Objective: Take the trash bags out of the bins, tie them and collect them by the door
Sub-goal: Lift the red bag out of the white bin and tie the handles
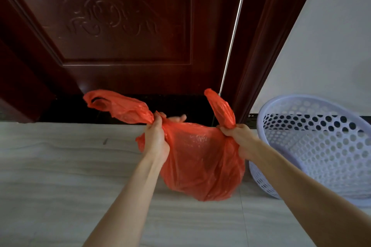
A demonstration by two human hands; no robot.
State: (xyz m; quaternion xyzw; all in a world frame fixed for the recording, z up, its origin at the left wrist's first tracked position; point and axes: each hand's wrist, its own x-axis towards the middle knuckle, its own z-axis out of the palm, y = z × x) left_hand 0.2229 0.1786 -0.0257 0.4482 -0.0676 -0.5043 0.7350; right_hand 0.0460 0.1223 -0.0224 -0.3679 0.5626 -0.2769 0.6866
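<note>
I saw a thin, crinkly red trash bag [200, 158], bulging with contents I couldn't make out, held above the pale tiled floor [60, 166] just before the dark carved door [124, 26]. My left hand [155, 140] and right hand [237, 136] each gripped one handle, fingers clamped tight on the plastic. A perforated white plastic bin [321, 146] stood just right of the bag.

Your two arms come in from the bottom edge, both bare from the frame edge to the wrist, no sleeve showing. Your left hand [155, 138] and right hand [237, 136] are bare too: slim forearms, narrow wrists, nothing worn.
</note>
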